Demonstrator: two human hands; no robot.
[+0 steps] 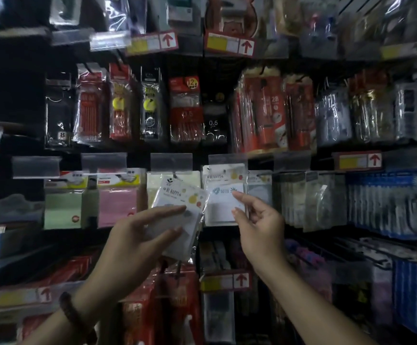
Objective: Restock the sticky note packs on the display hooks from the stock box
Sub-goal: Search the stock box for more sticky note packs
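- Dim throughout; the far left sinks almost to black.
- White glare streaks the plastic wrappers [259, 115] in the middle row (strongest at right).
- Blur everywhere, worst at the edges, where straight lines bow.

Pen packs [89, 113] hang in the row above, red ones at left. A red pack marked 12 [186, 108] is just beside a black pack marked 0.5 [213, 120]. Orange packs [264, 113] marked 28 are further right, then clear packs [331, 120]. Price tags [246, 46] w/ red arrows sit on shelf edges. Blue packs [381, 202] fill the right side, 1 marked 30. Red boxes [172, 307] at bottom center.
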